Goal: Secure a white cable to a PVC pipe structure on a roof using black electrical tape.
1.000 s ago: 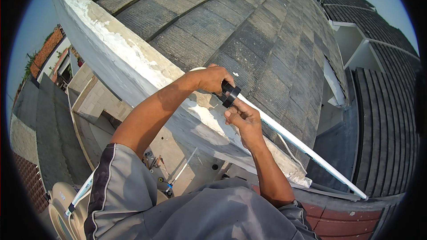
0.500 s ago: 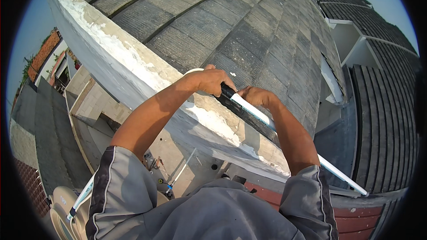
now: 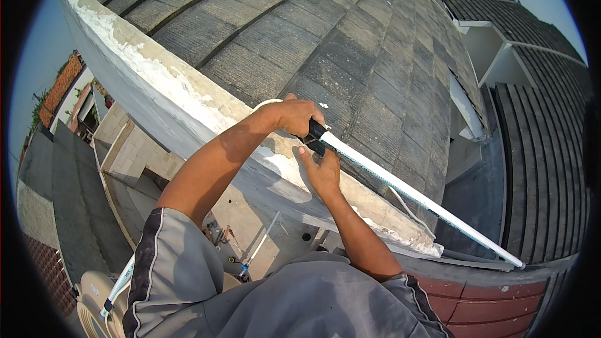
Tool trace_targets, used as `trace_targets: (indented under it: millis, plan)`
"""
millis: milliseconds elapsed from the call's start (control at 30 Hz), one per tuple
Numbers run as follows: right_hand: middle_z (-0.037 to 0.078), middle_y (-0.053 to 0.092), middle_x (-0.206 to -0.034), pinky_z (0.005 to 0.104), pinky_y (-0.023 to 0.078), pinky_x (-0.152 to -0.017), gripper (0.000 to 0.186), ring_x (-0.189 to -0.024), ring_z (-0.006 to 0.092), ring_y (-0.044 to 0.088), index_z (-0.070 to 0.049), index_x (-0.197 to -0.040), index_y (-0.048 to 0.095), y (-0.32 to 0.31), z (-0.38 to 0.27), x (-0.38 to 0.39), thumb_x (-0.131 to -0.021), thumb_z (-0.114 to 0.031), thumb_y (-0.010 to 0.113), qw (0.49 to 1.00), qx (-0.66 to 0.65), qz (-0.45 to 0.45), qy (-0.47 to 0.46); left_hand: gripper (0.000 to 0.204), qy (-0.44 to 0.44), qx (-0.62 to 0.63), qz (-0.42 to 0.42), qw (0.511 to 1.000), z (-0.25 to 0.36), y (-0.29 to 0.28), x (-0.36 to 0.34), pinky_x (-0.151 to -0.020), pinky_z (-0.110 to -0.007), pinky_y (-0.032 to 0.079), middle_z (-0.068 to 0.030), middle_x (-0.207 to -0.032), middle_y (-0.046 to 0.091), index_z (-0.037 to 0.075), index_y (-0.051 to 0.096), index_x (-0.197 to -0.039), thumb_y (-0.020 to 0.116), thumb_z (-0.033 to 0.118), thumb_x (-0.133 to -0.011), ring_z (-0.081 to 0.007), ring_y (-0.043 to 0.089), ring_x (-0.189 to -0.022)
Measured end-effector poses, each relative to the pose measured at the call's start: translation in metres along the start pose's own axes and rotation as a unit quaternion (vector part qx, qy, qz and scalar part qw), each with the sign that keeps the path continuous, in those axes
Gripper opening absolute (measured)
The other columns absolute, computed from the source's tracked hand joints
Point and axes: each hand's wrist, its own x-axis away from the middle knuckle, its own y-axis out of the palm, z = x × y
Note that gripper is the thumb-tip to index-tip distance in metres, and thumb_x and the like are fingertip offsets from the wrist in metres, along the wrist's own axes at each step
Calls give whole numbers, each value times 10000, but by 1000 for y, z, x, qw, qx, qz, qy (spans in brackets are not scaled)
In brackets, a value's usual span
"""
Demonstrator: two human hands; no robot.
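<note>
A long white pipe (image 3: 407,189) slants across the roof from the middle down to the right. Its upper end is wrapped in black, perhaps tape, and my left hand (image 3: 295,116) is closed around this black part (image 3: 317,129). Just below, my right hand (image 3: 323,175) is raised with its thumb apart from the fingers. A dark piece (image 3: 316,145) shows between the fingertips and the pipe; I cannot make out whether they touch it. A pale curved tube or cable (image 3: 266,104) emerges behind my left hand.
Grey roof tiles (image 3: 250,50) slope away ahead, bordered by a wall edge (image 3: 175,91) with rough white plaster. Far below on the left, a floor holds tools and another white pipe (image 3: 263,238). A beige tank (image 3: 94,294) stands lower left, dark-red panels (image 3: 488,310) lower right.
My right hand has come off the pipe's far side and moved left and down, below the black end, its thumb now spread. The left hand keeps its grip. The view has shifted slightly.
</note>
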Motion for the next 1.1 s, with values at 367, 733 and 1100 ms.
trace_targets:
  millis: [367, 733, 1100]
  plan:
    - [238, 684, -1093, 498, 475, -953, 465, -1017, 436, 647, 14, -1247, 611, 16, 6, -9, -932, -299, 752, 995, -52, 81, 13, 531, -7, 11, -15, 1000, -4, -1, -3, -969, -426, 344, -27, -1012, 786, 216, 802, -1148, 819, 151, -621, -234, 692, -966]
    - [267, 668, -898, 453, 494, -812, 375, -846, 325, 646, 100, -1052, 669, 15, 17, -9, -912, -243, 613, 988, -131, 87, 0, 510, 5, 32, 10, 999, -6, -1, -1, -979, -367, 386, -52, -971, 790, 160, 808, -1112, 768, 125, -605, -239, 705, -917]
    - [20, 587, -746, 292, 410, -561, 216, -644, 99, 521, -36, -977, 648, -9, -6, 9, -998, -224, 544, 940, -314, -83, 101, 371, -10, 111, -36, 993, -5, -8, -10, -820, -350, 526, -61, -976, 789, 102, 810, -1081, 878, 202, -731, -193, 711, -889]
